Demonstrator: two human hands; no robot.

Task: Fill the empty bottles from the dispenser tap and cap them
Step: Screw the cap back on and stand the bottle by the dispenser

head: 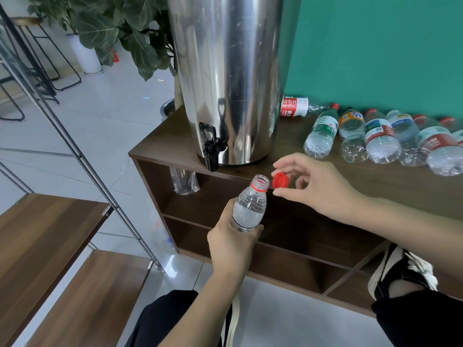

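Observation:
My left hand [231, 240] grips a clear plastic bottle [250, 205] round its lower body and holds it upright in front of the shelf. Its neck is open, with a red ring below the mouth, and water shows inside. My right hand [313, 184] pinches a red cap [279, 180] just to the right of the bottle mouth, apart from it. The steel dispenser [228, 78] stands on the wooden cabinet [170, 144], and its black tap [210, 146] hangs over the front edge, above and to the left of the bottle.
Several capped bottles [375, 136] lie on their sides on the cabinet top at the right, by the green wall. A clear bag [184, 181] hangs under the tap. Wooden steps [42, 226] and a metal rail [82, 156] are at the left. A shoe [398, 269] rests at the shelf's lower right.

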